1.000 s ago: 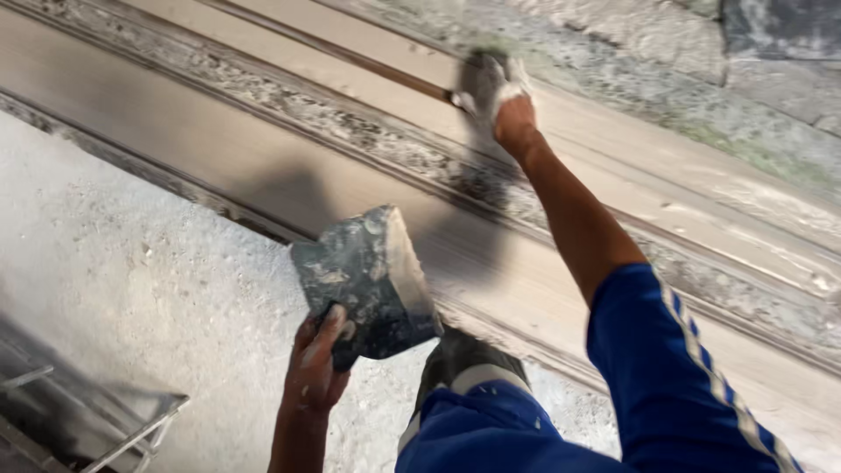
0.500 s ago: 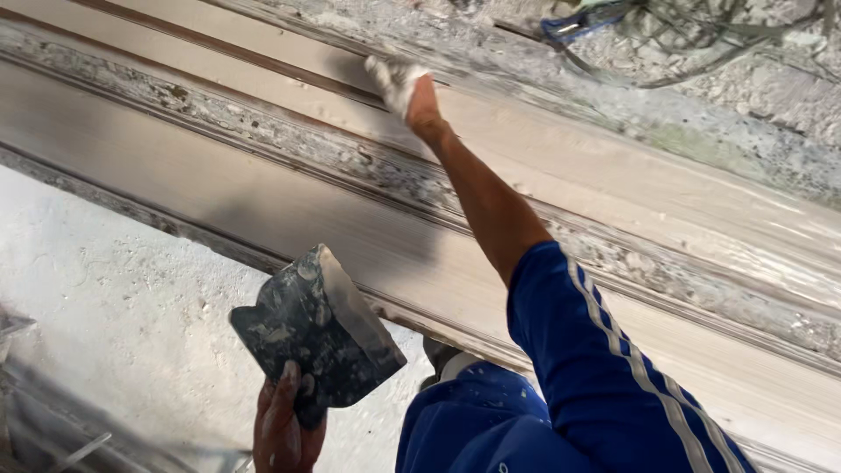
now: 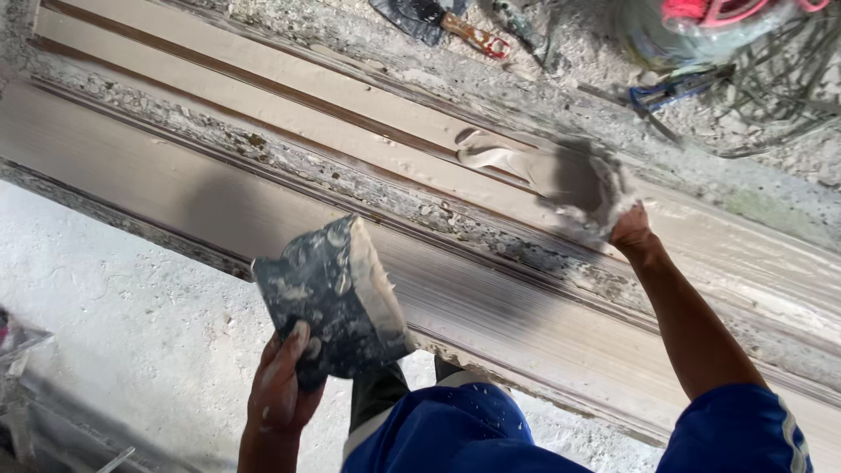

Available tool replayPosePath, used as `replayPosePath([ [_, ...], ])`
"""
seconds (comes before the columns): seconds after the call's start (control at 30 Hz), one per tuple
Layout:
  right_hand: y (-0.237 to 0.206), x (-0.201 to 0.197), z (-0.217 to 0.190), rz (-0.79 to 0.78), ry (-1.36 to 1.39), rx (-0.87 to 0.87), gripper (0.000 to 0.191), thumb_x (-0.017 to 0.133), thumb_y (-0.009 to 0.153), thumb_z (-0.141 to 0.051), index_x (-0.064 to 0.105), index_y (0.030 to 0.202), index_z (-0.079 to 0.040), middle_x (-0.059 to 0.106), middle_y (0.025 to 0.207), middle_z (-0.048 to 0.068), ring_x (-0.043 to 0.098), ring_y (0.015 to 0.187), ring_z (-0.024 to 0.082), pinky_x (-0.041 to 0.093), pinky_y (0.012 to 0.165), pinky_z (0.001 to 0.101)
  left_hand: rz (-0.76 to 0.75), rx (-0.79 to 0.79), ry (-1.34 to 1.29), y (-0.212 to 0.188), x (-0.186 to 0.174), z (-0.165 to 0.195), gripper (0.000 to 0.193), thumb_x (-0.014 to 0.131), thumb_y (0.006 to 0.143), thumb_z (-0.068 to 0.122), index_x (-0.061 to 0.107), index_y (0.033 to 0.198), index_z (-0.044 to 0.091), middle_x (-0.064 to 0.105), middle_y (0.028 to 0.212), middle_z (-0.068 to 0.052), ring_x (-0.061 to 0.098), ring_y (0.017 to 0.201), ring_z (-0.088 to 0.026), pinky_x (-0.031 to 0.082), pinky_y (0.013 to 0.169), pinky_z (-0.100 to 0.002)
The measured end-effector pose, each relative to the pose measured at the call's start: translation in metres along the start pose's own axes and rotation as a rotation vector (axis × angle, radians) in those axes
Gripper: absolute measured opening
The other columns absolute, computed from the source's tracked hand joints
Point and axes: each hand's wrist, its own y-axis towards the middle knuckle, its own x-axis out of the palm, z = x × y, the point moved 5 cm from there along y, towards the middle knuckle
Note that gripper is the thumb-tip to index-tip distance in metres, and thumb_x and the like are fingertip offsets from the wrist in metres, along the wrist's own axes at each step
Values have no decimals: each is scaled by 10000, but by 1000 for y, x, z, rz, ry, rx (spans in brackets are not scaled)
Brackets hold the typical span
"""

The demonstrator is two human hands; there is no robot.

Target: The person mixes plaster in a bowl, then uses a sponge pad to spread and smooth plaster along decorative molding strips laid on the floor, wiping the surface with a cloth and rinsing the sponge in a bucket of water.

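The right hand slid along the moulding, blurred, plaster-caked.

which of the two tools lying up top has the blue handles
The pliers-like tool at the upper right, beside the tangle of wire. The other tool, further left, has an orange-red handle.

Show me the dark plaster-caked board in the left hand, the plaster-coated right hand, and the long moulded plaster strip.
dark plaster-caked board (image 3: pixel 328 302), head view, its flat face
right hand (image 3: pixel 583 188), head view, plaster-covered palm
long moulded plaster strip (image 3: pixel 201 188), head view, smooth band
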Motion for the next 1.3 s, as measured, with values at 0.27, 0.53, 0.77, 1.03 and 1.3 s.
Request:
replayPosePath([
  [0.27,143,209,-62,-320,-346,-68,973,537,1000,-711,124,1601,-67,291,1596,166,545,1374,302,616,1010,415,-162,9,-30,82,-2,93,295,500,1065,95,590,1331,3,682,1253,-110,662,1124,-206,520,982,-371],
  [0.53,378,451,-177,-795,-62,568,889,440,1034,-614,41,1587,-44,42,1662,238,269,1491,377,252,1225,482,-109,-25,71,211,-110,265,343,519,967,96,623,1288,38,702,1248,-100,690,1136,-206,563,994,-400],
  [0.77,546,643,-276,-378,-173,272,745,473,1039,-561,426,1449,59,432,1515,307,397,1424,460,297,1168,543,-157,92,31,325,-228,447,218,557,1079,96,622,1264,1,687,1207,-97,659,1088,-204,547,946,-414],
  [1.03,602,755,-282,-104,1628,619,192,680,1059,-82,609,893,-149,573,726,16,490,598,127,488,538,305,-158,349,590,425,-234,579,109,598,1094,122,594,1066,16,521,856,23,473,776,-81,422,683,-296],
  [1.3,692,757,-248,201,1139,842,274,644,942,-14,499,722,-91,540,646,12,420,469,103,349,367,285,-175,310,1273,482,-178,610,333,417,1071,208,474,1311,-17,594,717,-36,523,444,-101,430,328,-273],
])
